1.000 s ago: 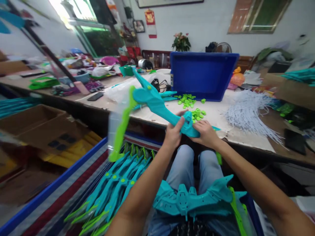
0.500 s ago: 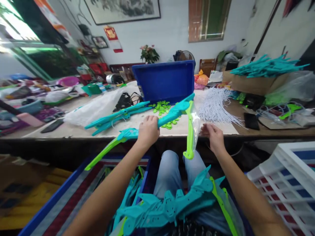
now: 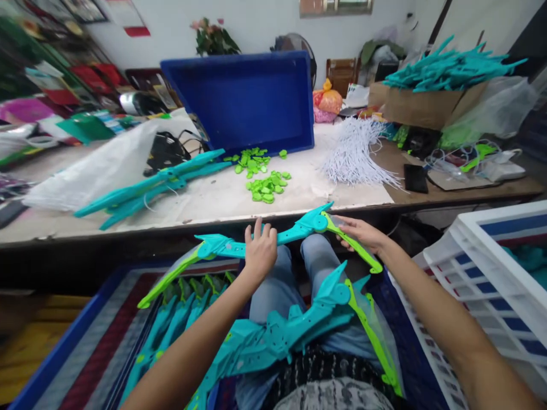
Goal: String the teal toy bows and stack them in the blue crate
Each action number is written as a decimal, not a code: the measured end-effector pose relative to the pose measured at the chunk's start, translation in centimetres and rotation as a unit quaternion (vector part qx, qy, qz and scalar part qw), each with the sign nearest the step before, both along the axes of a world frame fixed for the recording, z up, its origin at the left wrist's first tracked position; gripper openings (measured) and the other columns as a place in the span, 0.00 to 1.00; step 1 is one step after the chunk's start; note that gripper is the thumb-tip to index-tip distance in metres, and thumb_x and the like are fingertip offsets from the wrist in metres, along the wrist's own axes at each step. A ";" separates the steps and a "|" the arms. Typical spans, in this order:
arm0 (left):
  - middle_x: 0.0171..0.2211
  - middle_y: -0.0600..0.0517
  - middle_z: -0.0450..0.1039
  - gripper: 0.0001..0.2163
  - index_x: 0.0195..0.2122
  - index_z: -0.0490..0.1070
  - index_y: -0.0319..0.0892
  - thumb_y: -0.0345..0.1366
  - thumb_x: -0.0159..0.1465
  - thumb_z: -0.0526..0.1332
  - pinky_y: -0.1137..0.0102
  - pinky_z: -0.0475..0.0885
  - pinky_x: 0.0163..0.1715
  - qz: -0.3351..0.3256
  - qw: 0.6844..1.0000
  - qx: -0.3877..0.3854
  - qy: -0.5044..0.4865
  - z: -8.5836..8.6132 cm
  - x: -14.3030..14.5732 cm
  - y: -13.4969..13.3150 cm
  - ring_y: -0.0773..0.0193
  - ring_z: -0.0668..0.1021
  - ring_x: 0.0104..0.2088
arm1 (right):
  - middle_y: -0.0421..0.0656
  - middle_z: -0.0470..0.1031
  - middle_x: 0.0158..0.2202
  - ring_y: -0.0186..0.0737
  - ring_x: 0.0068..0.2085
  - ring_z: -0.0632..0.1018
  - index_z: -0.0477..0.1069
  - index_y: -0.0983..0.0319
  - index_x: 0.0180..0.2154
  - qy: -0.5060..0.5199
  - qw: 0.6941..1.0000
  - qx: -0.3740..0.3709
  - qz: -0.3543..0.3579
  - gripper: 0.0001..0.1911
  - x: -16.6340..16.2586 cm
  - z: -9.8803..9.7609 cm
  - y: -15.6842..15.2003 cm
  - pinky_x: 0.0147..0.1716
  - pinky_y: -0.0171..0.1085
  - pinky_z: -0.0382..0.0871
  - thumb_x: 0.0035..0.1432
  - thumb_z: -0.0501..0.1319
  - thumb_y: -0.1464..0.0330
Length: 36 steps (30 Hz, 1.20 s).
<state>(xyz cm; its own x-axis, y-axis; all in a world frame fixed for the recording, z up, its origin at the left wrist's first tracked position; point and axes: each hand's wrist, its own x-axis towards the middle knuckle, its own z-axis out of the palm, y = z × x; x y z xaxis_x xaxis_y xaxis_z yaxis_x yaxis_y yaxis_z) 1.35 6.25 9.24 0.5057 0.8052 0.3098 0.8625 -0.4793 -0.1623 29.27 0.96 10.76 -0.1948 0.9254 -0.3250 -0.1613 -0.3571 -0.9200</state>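
Note:
A turquoise toy bow (image 3: pixel 294 232) with lime-green limbs is held up in front of the table's edge. My left hand (image 3: pixel 260 250) grips it around the middle. My right hand (image 3: pixel 361 233) is closed on the green limb at its right end, beside some clear plastic; part of the fingers is hidden behind the limb. Another turquoise bow (image 3: pixel 277 336) lies across my lap, its green limb (image 3: pixel 376 341) pointing down to the right. To my left, several more bows (image 3: pixel 171 324) rest side by side in a blue crate (image 3: pixel 81 347).
On the table, small green pieces (image 3: pixel 267 187) lie before a tipped blue bin (image 3: pixel 256 102). White ties (image 3: pixel 356 154) are heaped to the right, near a box (image 3: pixel 410 105) piled with turquoise parts. Turquoise bow bodies (image 3: pixel 149 188) lie left. A white basket (image 3: pixel 482 285) stands at my right.
The bow has come down toward my lap, and its right green limb has swung outward from hanging down. My right hand, apart from it before, now holds that limb. My view has tilted down.

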 end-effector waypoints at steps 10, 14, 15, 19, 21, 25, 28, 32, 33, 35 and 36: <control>0.56 0.36 0.66 0.27 0.57 0.62 0.34 0.38 0.57 0.61 0.46 0.52 0.61 -0.106 0.966 -0.223 -0.081 -6.5 2.8 -0.8 0.41 0.59 0.63 | 0.43 0.78 0.40 0.41 0.36 0.77 0.69 0.60 0.53 -0.513 0.842 0.095 0.137 0.30 4.1 -6.1 1.0 0.33 0.33 0.67 0.45 0.65 0.69; 0.50 0.38 0.72 0.25 0.54 0.67 0.33 0.46 0.62 0.55 0.61 0.66 0.52 -0.058 0.918 -0.325 -0.221 -5.7 7.5 1.0 0.50 0.72 0.52 | 0.43 0.79 0.41 0.42 0.35 0.78 0.66 0.57 0.56 -0.590 0.789 0.098 0.138 0.31 3.6 -6.4 0.7 0.32 0.33 0.66 0.48 0.61 0.69; 0.46 0.39 0.74 0.24 0.50 0.70 0.34 0.48 0.62 0.55 0.63 0.68 0.49 -0.038 0.907 -0.352 -0.229 -5.6 8.8 1.5 0.51 0.75 0.48 | 0.43 0.79 0.42 0.43 0.36 0.78 0.66 0.56 0.56 -0.602 0.780 0.102 0.138 0.31 3.7 -6.4 0.5 0.33 0.33 0.66 0.48 0.61 0.69; 0.32 0.45 0.77 0.21 0.37 0.77 0.37 0.52 0.57 0.60 0.68 0.69 0.36 -0.025 0.852 -0.474 -0.221 -5.1 12.2 3.0 0.53 0.77 0.37 | 0.42 0.79 0.43 0.44 0.40 0.79 0.67 0.55 0.55 -0.625 0.759 0.122 0.138 0.30 4.7 -6.9 -0.1 0.37 0.34 0.67 0.48 0.61 0.67; 0.29 0.47 0.76 0.21 0.33 0.77 0.38 0.54 0.56 0.60 0.69 0.67 0.32 -0.036 0.842 -0.496 -0.210 -4.9 12.6 3.1 0.54 0.76 0.35 | 0.43 0.79 0.45 0.44 0.43 0.79 0.67 0.55 0.54 -0.631 0.752 0.143 0.129 0.28 5.3 -7.3 -0.5 0.40 0.35 0.68 0.48 0.61 0.66; 0.28 0.49 0.75 0.20 0.33 0.75 0.39 0.53 0.58 0.58 0.71 0.65 0.29 -0.054 0.817 -0.526 -0.231 -5.1 12.3 2.6 0.57 0.76 0.33 | 0.45 0.77 0.48 0.46 0.48 0.77 0.68 0.57 0.53 -0.644 0.736 0.170 0.118 0.27 5.8 -8.0 -0.8 0.44 0.37 0.68 0.49 0.61 0.66; 0.30 0.51 0.75 0.18 0.36 0.72 0.40 0.52 0.58 0.57 0.72 0.65 0.28 -0.074 0.794 -0.536 -0.278 -5.6 11.9 2.3 0.59 0.75 0.33 | 0.46 0.78 0.47 0.46 0.47 0.78 0.68 0.58 0.52 -0.648 0.728 0.176 0.136 0.26 5.8 -7.7 -0.6 0.43 0.36 0.67 0.49 0.61 0.65; 0.30 0.51 0.74 0.17 0.35 0.71 0.40 0.51 0.59 0.57 0.70 0.66 0.32 -0.097 0.807 -0.517 -0.267 -6.3 11.7 2.5 0.60 0.74 0.32 | 0.45 0.80 0.40 0.46 0.41 0.79 0.70 0.58 0.50 -0.662 0.710 0.165 0.175 0.25 5.8 -6.9 -0.1 0.37 0.36 0.67 0.48 0.62 0.64; 0.30 0.50 0.74 0.17 0.35 0.72 0.40 0.51 0.59 0.57 0.69 0.66 0.34 -0.100 0.820 -0.504 -0.252 -6.5 11.9 2.4 0.59 0.74 0.33 | 0.45 0.80 0.39 0.47 0.40 0.79 0.70 0.58 0.50 -0.667 0.705 0.161 0.180 0.25 5.7 -6.8 -0.1 0.36 0.35 0.66 0.48 0.62 0.64; 0.34 0.47 0.75 0.18 0.37 0.73 0.40 0.50 0.60 0.57 0.66 0.66 0.41 -0.109 0.848 -0.468 -0.222 -6.9 12.2 2.2 0.56 0.75 0.38 | 0.46 0.80 0.40 0.47 0.40 0.79 0.69 0.59 0.50 -0.675 0.697 0.160 0.184 0.25 5.5 -7.0 -0.1 0.37 0.36 0.66 0.48 0.62 0.64; 0.38 0.45 0.75 0.19 0.41 0.72 0.39 0.50 0.61 0.58 0.63 0.65 0.44 -0.113 0.862 -0.446 -0.211 -7.1 12.3 2.0 0.53 0.74 0.42 | 0.46 0.80 0.41 0.47 0.41 0.79 0.69 0.59 0.51 -0.678 0.695 0.158 0.180 0.25 5.3 -7.2 -0.1 0.38 0.36 0.66 0.48 0.62 0.64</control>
<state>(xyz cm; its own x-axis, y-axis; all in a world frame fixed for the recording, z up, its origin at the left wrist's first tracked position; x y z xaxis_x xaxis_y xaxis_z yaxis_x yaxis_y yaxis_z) 13.67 8.27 2.16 0.6741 0.7145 -0.1873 0.6233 -0.4141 0.6633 34.62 0.86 3.53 -0.1459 0.9629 -0.2270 0.9778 0.1055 -0.1809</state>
